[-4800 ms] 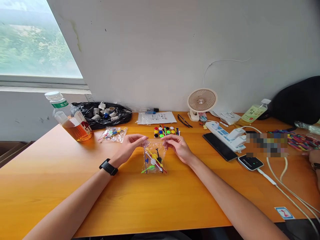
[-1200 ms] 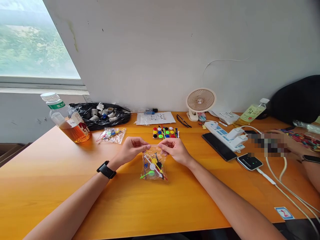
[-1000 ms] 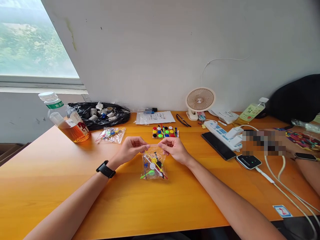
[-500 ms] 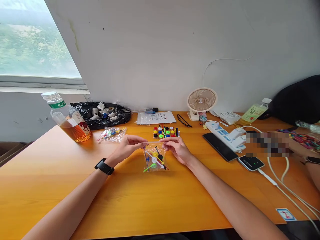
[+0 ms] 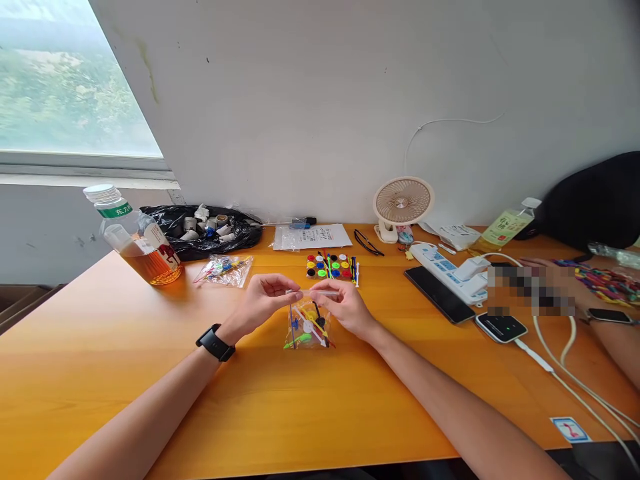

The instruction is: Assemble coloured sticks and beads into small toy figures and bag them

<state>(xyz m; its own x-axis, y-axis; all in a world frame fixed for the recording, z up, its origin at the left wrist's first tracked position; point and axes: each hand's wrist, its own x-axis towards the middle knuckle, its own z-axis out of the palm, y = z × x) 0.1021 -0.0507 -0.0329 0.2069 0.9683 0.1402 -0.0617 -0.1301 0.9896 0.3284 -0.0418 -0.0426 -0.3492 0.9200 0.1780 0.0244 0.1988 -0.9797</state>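
Note:
Between my hands hangs a clear zip bag (image 5: 301, 339) with coloured plastic arrows and small round pieces inside. My left hand (image 5: 265, 298) pinches its top edge near the left corner. Close beside it, my right hand (image 5: 345, 307) pinches the same edge, thumb and fingers pressed together. The bag's lower part hangs just above or rests on the table; I cannot tell which. Beyond my hands lie rows of coloured round pieces (image 5: 327, 267) with arrows (image 5: 354, 272) at their right. Another filled clear bag (image 5: 225, 270) lies behind my left hand.
A tea bottle (image 5: 145, 250) and a black plastic bag (image 5: 240, 230) stand at left. Toward the back is a small fan (image 5: 403, 201). On the right are a power strip (image 5: 445, 270), a phone (image 5: 435, 293), cables and another person's arm (image 5: 607, 333) near coloured strings (image 5: 605, 283).
My right hand has slid left along the bag's top edge, close to my left hand. My left hand has shifted slightly right. At right, the other person's arm has moved.

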